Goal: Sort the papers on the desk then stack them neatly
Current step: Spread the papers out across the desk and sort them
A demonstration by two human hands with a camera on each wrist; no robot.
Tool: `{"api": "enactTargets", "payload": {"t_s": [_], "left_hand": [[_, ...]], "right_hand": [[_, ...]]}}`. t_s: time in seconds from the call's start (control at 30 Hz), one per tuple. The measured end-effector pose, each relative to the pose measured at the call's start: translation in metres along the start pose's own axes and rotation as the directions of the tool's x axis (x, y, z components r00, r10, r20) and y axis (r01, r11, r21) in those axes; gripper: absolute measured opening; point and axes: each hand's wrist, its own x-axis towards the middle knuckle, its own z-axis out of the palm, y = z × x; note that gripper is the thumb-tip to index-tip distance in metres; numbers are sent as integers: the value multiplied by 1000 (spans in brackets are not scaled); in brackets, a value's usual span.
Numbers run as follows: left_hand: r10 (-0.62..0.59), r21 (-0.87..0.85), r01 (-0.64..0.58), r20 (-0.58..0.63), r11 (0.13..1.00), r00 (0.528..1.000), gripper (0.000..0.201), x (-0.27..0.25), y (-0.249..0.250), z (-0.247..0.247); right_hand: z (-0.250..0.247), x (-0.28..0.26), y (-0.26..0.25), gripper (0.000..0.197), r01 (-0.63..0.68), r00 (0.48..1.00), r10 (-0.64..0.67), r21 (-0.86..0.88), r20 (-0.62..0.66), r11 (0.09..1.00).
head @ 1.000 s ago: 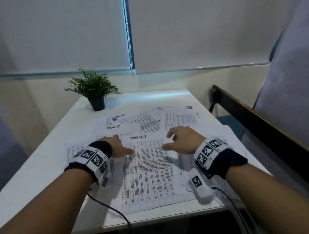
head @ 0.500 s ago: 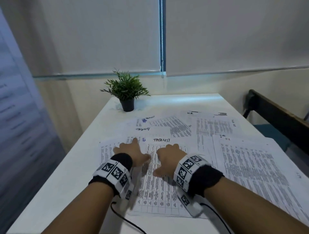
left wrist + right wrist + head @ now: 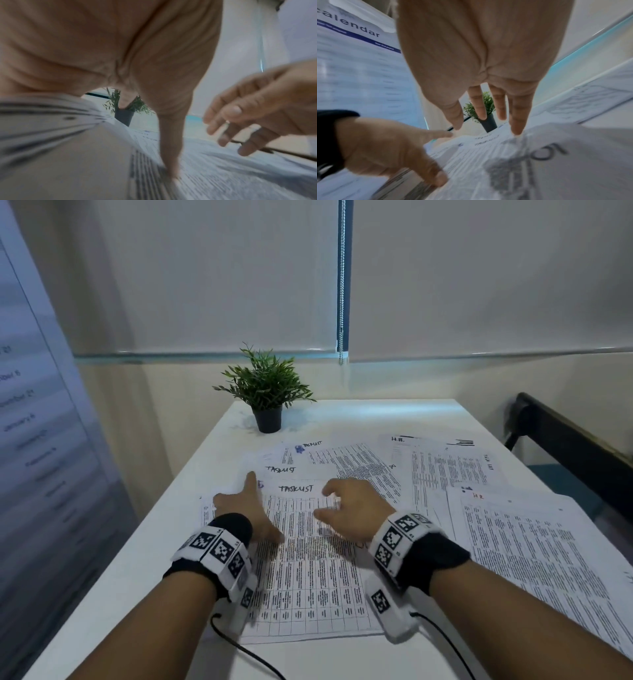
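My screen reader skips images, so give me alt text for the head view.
Both hands, left hand and right hand, rest on a printed sheet headed TASKLIST amid papers scattered over a white desk, a potted plant behind.

Handwriting and print you can read on the sheets and the wall

You have "TASKLIST" handwritten in black atop the white printed table sheet (image 3: 308, 559) nearest you and on the sheet behind it (image 3: 274, 469); "H.R." heads a far white sheet (image 3: 445, 470), red "HR" the right one (image 3: 534, 542); the white-and-blue wall poster (image 3: 359, 67) reads "calendar", with what looks like "January 6" on it.
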Motion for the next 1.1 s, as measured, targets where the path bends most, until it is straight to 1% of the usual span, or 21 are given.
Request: {"api": "enactTargets", "payload": {"t_s": [0.07, 0.13, 0.2, 0.23, 0.33, 0.37, 0.4, 0.43, 0.47, 0.53, 0.57, 0.6, 0.67, 0.7, 0.8, 0.83, 0.9, 0.93, 1.0, 1.03, 1.1], "left_hand": [[90, -144, -96, -50, 985, 995, 146, -1, -8, -11], [171, -274, -194, -107, 942, 980, 140, 0, -18, -16], [266, -439, -309, -157, 844, 951, 132, -4, -26, -24], [316, -502, -366, -186, 783, 930, 122, -7, -31, -28], [426, -591, -462, -211, 661, 879, 62, -15, -38, -49], [455, -623, -477, -209, 620, 865, 48, -20, -38, -56], [477, -670, -478, -205, 568, 855, 37, -24, -36, -61], [495, -722, -470, -202, 508, 845, 31, -31, -32, -66], [501, -777, -444, -193, 447, 843, 28, -37, -27, -68], [522, -856, -381, -161, 348, 838, 32, -49, -13, -67], [531, -869, -365, -147, 333, 835, 33, -54, -4, -63], [532, -871, -358, -138, 336, 835, 33, -58, 5, -59], [533, -866, -350, -119, 356, 838, 35, -60, 24, -46], [550, -861, -348, -99, 371, 830, 36, -62, 36, -39], [607, -840, -334, -8, 427, 795, 36, -70, 72, -16], [611, -842, -311, 28, 442, 792, 38, -69, 84, -7], [591, -848, -233, 113, 477, 799, 48, -68, 106, 11], [573, -840, -198, 156, 506, 804, 53, -69, 117, 20], [549, -793, -165, 239, 586, 801, 52, -76, 137, 39], [533, -765, -152, 276, 625, 800, 55, -79, 145, 50], [489, -707, -123, 341, 696, 803, 77, -89, 158, 71]], "right_hand": [[-10, 0, 12, 53, -73, 996, 74, 22, -54, 997], [-18, 0, 22, 62, -146, 988, 147, 16, -48, 989], [-23, -2, 30, 75, -194, 980, 196, 58, -39, 979], [-24, -2, 35, 83, -207, 976, 212, 102, -49, 973], [-29, -4, 44, 106, -206, 964, 246, 306, -101, 930], [-32, -6, 47, 112, -193, 964, 248, 387, -97, 902], [-36, -11, 48, 115, -163, 969, 231, 484, -84, 860], [-40, -16, 48, 115, -132, 977, 208, 609, -55, 782], [-42, -21, 49, 109, -105, 984, 175, 747, -15, 657], [-46, -28, 51, 75, -24, 997, 81, 901, -13, 433], [-50, -31, 54, 64, 7, 998, 58, 929, -30, 370], [-54, -36, 59, 67, 32, 998, 48, 935, -52, 353], [-64, -44, 73, 86, 68, 993, 66, 920, -101, 386], [-71, -51, 79, 84, 86, 990, 70, 910, -125, 406], [-97, -71, 101, 52, 74, 978, 138, 880, -156, 469], [-107, -78, 110, 43, 65, 969, 179, 873, -172, 483], [-127, -89, 134, 31, 21, 928, 295, 822, -228, 569], [-136, -95, 148, 29, -28, 900, 350, 767, -259, 641], [-148, -107, 172, 34, -201, 843, 454, 615, -287, 762], [-153, -114, 182, 36, -291, 810, 505, 544, -299, 787], [-155, -126, 195, 35, -428, 765, 570, 425, -300, 798]]}}
